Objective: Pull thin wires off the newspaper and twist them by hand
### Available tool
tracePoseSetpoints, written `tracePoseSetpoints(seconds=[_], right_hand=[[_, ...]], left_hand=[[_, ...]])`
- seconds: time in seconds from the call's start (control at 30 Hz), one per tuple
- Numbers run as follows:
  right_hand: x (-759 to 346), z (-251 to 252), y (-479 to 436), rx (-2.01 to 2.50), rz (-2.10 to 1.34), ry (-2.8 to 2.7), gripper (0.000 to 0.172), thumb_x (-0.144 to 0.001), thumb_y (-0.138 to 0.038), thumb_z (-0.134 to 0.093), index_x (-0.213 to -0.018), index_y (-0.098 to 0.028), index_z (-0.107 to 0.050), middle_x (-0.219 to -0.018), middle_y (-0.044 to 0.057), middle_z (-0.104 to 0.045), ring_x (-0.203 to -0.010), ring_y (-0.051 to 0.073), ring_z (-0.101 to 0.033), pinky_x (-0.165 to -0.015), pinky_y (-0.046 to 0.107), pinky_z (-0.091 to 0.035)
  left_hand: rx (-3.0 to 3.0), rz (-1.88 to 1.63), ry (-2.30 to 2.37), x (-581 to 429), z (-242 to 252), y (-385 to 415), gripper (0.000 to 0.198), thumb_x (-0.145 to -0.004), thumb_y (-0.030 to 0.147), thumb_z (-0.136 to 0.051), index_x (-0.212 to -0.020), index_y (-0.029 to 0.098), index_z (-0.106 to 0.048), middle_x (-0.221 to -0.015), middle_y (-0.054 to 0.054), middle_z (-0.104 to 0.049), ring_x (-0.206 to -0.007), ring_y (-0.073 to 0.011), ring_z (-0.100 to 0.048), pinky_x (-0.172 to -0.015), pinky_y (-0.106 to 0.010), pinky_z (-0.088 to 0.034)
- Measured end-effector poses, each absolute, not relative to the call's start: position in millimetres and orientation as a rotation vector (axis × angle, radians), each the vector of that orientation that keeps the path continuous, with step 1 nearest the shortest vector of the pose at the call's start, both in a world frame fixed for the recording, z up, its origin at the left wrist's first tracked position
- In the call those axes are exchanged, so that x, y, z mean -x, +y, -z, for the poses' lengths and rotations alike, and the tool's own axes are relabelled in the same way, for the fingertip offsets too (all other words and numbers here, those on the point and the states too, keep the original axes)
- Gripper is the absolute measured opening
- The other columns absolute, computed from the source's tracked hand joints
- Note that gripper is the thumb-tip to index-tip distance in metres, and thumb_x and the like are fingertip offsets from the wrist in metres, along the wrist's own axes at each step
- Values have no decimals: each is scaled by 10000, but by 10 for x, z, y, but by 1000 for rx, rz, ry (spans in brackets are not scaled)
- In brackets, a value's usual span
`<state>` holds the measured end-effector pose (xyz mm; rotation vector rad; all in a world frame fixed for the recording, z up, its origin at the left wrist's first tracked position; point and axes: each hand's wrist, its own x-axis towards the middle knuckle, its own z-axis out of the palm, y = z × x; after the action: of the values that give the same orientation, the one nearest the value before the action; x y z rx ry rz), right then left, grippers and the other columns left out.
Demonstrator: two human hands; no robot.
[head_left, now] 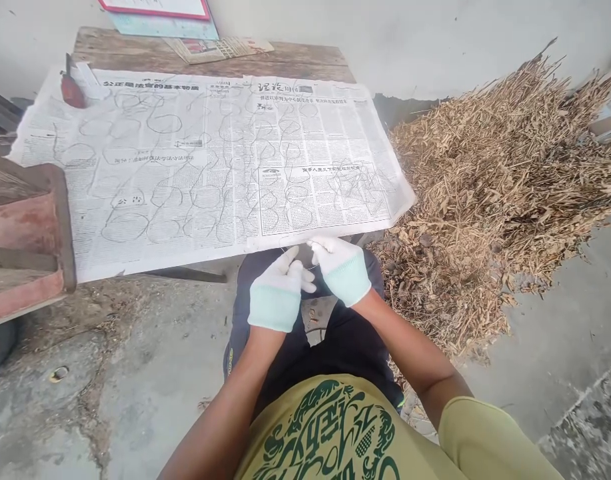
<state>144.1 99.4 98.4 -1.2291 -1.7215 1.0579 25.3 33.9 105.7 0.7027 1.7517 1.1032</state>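
My left hand [278, 290] and my right hand [341, 267] wear white gloves with mint-green cuffs. They meet over my lap, just off the table's front edge. Between the pinched fingertips runs a piece of thin wire [314, 267], only faintly visible. Newspaper sheets [225, 250] cover the table in front of me. Rows of thin wire loops [164, 230] lie spread across the paper. A tangled bunch of thin wire [358, 188] rests on its right part.
A red-handled tool [72, 90] lies at the newspaper's far left corner. Bare wood [295, 63] shows at the back, below a pink-edged board [158, 8]. On the left stands a reddish wooden piece [25, 227]. Dry stalks and leaves [475, 180] are heaped on the right.
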Motion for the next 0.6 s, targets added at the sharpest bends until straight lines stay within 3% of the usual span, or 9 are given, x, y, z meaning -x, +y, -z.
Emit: tracePoseSetpoints(seconds=[0.27, 0.47, 0.6], right_hand=[[-1364, -1010, 949, 1225, -1505, -1355, 219, -929, -318, -596, -1001, -188, -756, -759, -15, -689, -557, 101, -576, -613, 258, -497], [-1295, -933, 773, 1187, -1319, -1295, 233, -931, -307, -617, -1050, -227, -801, -940, 28, -725, -801, 147, -666, -781, 280, -551], [-1296, -939, 744, 1165, -1243, -1324, 220, -947, -321, -625, -990, -236, -823, -887, 28, -703, -820, 161, -655, -786, 290, -543]], left_hand=[[-683, -1166, 1736, -226, -1071, 407, 575, -934, 315, -573, -1472, 115, -606, -655, 15, -740, -567, -163, -716, -673, -288, -553], [-736, -1213, 1770, -219, -1064, 418, 548, -929, 310, -573, -1455, 167, -622, -634, 38, -726, -583, -168, -717, -691, -290, -559], [-770, -1214, 1852, -246, -1054, 403, 557, -956, 354, -567, -1484, 177, -590, -681, 29, -740, -587, -165, -714, -694, -302, -567]])
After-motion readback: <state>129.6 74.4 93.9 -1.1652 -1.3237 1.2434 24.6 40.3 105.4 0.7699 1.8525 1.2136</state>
